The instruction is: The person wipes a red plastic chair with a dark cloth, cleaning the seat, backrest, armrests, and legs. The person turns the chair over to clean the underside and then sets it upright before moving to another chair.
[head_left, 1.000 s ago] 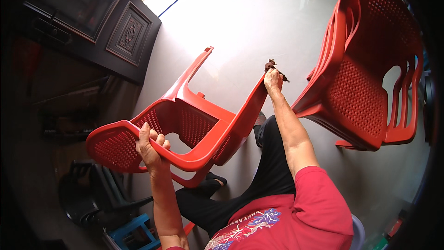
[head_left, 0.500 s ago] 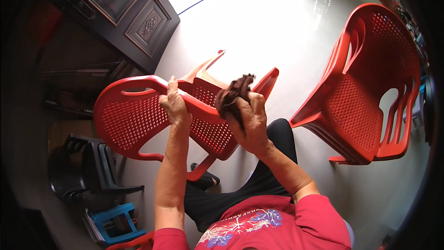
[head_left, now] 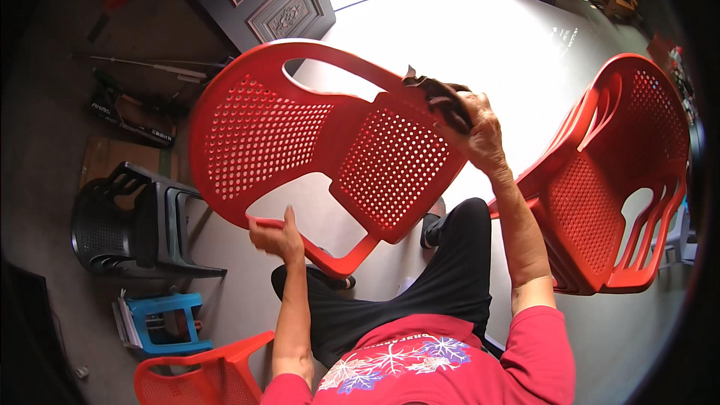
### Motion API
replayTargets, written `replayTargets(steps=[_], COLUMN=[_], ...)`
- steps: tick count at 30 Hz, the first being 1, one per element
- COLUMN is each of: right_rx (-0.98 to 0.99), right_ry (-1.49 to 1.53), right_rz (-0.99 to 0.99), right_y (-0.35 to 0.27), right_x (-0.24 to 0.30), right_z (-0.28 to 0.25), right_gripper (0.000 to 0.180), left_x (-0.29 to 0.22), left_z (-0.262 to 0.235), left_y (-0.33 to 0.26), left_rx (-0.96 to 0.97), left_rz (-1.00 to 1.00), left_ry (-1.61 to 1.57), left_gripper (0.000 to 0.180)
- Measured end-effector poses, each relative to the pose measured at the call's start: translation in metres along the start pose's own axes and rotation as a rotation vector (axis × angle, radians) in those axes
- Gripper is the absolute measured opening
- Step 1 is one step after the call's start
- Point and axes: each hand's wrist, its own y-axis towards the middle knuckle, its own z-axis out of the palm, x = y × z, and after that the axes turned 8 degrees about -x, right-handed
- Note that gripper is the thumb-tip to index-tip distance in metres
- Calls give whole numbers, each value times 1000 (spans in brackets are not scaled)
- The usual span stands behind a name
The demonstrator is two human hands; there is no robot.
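Observation:
A red plastic armchair (head_left: 390, 169) with a perforated back and seat is held tilted in front of me, its back toward the left. My left hand (head_left: 279, 241) grips its near armrest where that joins the back, thumb sticking up. In my right hand (head_left: 480, 135) is a bunched dark brown cloth (head_left: 442, 101), pressed against the chair's far arm beside the seat's corner. The chair's legs are mostly hidden behind the seat.
Stacked red chairs (head_left: 592, 202) stand at the right. On the left are black chairs (head_left: 135, 217), a blue stool (head_left: 165, 322) and another red chair (head_left: 202, 375). A dark panelled door (head_left: 289, 11) stands at the far left of the bright doorway.
The chair has turned so its seat and back face me more. My left hand has shifted from the far arm to the near one. The right hand with the cloth has moved right and farther away.

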Motion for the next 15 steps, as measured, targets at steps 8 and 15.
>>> replayTargets(steps=[8,15], right_rx=[-29,-148], right_ry=[32,0], right_rz=[-14,266], right_y=[24,21], right_x=[-51,-134], right_z=[23,52], right_gripper=[45,42], left_x=[68,-11], left_z=[35,18], left_y=[-56,-41], left_rx=[399,402], left_rz=[-660,-598], left_ry=[-732,-790], left_gripper=[43,25])
